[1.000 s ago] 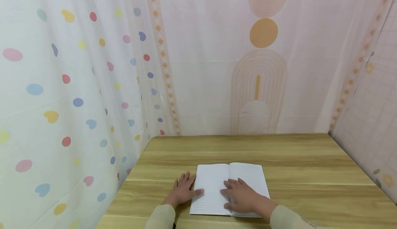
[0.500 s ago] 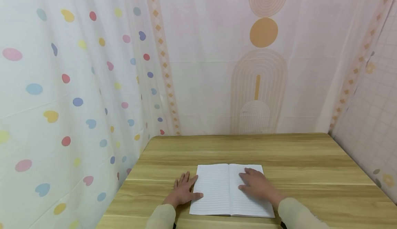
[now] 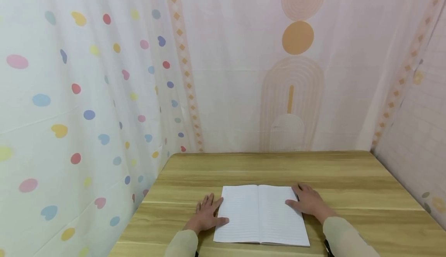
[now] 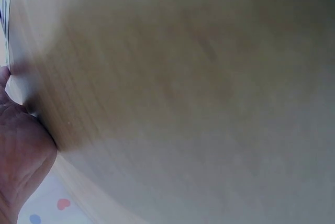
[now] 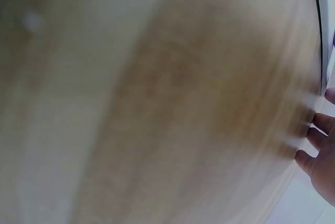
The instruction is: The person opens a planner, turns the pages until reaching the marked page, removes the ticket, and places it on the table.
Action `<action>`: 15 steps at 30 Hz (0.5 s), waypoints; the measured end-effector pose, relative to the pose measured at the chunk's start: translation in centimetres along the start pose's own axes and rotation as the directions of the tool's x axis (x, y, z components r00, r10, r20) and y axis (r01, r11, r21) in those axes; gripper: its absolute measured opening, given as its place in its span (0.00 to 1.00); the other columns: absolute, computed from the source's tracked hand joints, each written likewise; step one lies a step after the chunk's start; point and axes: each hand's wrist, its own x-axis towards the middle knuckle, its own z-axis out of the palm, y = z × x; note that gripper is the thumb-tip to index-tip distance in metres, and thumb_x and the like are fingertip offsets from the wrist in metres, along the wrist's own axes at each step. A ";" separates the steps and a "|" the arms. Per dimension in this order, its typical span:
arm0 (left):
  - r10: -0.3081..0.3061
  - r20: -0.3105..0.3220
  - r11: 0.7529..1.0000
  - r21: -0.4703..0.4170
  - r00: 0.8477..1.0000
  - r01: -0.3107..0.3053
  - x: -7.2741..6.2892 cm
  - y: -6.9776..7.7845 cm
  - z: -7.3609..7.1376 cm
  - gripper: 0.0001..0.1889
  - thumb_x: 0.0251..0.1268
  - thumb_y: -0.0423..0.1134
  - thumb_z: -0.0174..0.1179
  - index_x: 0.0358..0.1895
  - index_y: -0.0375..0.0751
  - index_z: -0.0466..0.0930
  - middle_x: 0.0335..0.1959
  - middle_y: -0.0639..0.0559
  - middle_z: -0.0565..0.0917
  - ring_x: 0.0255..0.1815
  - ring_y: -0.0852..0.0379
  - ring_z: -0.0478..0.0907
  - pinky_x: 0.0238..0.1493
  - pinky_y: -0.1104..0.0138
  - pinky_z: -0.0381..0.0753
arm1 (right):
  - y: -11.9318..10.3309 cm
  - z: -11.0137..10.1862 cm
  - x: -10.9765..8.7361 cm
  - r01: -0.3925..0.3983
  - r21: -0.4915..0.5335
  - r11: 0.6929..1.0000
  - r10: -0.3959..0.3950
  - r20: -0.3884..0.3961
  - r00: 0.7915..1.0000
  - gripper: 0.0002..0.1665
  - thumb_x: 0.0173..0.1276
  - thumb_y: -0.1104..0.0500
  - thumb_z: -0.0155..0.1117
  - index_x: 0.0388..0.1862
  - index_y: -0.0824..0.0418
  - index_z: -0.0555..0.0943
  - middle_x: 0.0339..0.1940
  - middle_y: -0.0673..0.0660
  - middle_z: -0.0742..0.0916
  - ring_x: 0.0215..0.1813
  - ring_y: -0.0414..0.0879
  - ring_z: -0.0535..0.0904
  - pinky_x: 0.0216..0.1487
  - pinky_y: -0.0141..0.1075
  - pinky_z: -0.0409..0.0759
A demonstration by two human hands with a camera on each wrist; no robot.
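An open notebook (image 3: 258,224) with blank lined pages lies flat near the front of the wooden table. At its left edge my left hand (image 3: 205,215) rests with fingers spread, the thumb on the left page and the other fingers on the table beside it. My right hand (image 3: 309,201) lies at the upper right edge, thumb on the right page and fingers by the border. The left wrist view shows the left palm (image 4: 23,156) against the tabletop. Several right fingers (image 5: 322,124) touch the table in the right wrist view, close to the notebook's edge.
The wooden table (image 3: 244,168) extends behind and to both sides of the notebook. A dotted curtain (image 3: 87,133) hangs on the left, a patterned curtain (image 3: 230,94) at the back, and a pale one (image 3: 414,133) along the right.
My right hand has slid rightward from the notebook's middle fold across the right page to its outer edge. The right page is now more fully visible. My left hand has stayed in place.
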 end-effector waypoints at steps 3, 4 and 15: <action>0.001 -0.001 1.000 0.003 1.000 -0.001 -0.1 0.0 -0.1 0.45 0.62 0.60 0.64 0.77 0.40 0.59 0.77 0.26 0.46 0.77 0.28 0.38 0.70 0.34 0.33 | 0.1 0.0 0.1 -0.003 -0.024 1.000 0.003 0.005 1.000 0.46 0.69 0.38 0.63 0.70 0.73 0.68 0.67 0.81 0.68 0.69 0.77 0.61 0.64 0.68 0.61; 0.000 0.001 1.000 0.006 1.000 0.000 -0.1 0.0 -0.1 0.45 0.62 0.61 0.64 0.77 0.40 0.59 0.77 0.26 0.46 0.77 0.28 0.38 0.70 0.34 0.33 | 0.1 0.0 0.1 -0.004 -0.032 0.999 0.004 0.007 1.000 0.46 0.69 0.38 0.63 0.70 0.73 0.68 0.67 0.80 0.68 0.69 0.77 0.61 0.64 0.67 0.62; 0.000 -0.005 1.000 0.003 1.000 0.000 -0.1 0.2 -0.2 0.45 0.62 0.60 0.65 0.77 0.40 0.59 0.77 0.26 0.46 0.77 0.28 0.38 0.70 0.34 0.34 | 0.4 0.3 0.2 0.013 -0.036 0.999 -0.013 -0.003 1.000 0.44 0.69 0.39 0.62 0.70 0.70 0.70 0.67 0.80 0.68 0.68 0.77 0.61 0.63 0.68 0.62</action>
